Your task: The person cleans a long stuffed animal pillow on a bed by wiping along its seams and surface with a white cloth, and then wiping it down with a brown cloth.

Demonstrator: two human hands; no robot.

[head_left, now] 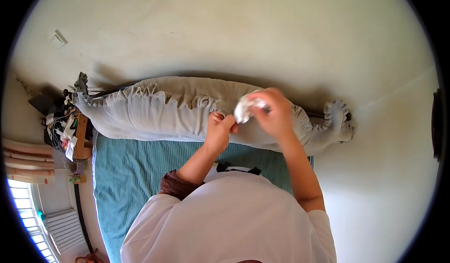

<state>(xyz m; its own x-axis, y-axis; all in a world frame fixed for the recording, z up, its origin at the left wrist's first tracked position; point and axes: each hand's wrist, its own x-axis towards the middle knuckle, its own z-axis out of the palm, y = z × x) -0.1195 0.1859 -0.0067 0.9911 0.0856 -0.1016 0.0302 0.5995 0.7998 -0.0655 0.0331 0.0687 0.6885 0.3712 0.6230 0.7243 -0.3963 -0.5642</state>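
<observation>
A small crumpled white item [243, 110], perhaps cloth or tissue, is pinched in my right hand [275, 113]. My left hand [219, 130] is closed just to the left of it, its fingertips near the item's lower edge; what it grips is too small to make out. Both hands are raised over a long headboard [178, 108] with a grey ruffled fabric cover.
A bed with a teal ribbed sheet [126, 174] lies below the headboard. On the left, a wooden stand [82, 136] bears cables and papers. Beyond are a radiator [63, 230], a curtain [28, 162] and a wall switch [58, 38].
</observation>
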